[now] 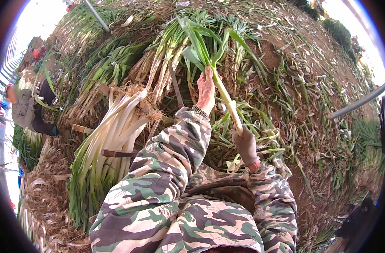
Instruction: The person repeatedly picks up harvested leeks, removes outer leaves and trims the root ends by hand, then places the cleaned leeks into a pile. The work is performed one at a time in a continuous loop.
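Observation:
A long green onion slants in front of me, its broad green leaves at the top and its pale end lower right. My bare left hand grips it where the leaves leave the stalk. Around the lower end is my right hand, in a greyish-brown glove; that end is partly hidden by the fingers. Left of my forearm lies a pile of cleaned green onions, with white stalks and bushy roots, across a low rack with wooden-looking ends. Behind my left hand lie uncleaned green onions with dry brown skins.
Stripped leaves litter the soil below and right of my hands. A metal pole juts in at right, another pole at upper left. At far left a person is beside more onions.

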The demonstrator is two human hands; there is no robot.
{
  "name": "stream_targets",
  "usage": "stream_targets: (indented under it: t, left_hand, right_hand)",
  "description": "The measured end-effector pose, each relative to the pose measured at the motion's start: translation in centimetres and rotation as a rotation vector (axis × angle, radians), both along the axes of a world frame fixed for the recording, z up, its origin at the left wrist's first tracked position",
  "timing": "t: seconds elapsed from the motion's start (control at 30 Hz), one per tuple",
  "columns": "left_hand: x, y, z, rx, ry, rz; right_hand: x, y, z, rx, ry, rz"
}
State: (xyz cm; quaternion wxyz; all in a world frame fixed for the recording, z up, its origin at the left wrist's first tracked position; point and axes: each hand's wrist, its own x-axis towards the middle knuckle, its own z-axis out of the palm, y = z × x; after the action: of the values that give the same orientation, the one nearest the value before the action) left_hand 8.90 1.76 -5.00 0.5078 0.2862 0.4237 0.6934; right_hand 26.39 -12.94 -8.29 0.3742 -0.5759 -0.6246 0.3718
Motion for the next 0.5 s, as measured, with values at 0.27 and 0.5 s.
stream_targets:
  t: [0.27, 0.5]
  left_hand:
    - [-0.1, -0.6, 0.9, 0.063, -0.061, 0.087]
    - [-0.1, -1.6, 2.7, -0.033, -0.241, 0.093]
  right_hand:
    - [-0.2, 0.3, 1.9, -0.175, 0.163, 0.143]
    - [0.3, 0.7, 5.9, -0.600, 0.411, 0.296]
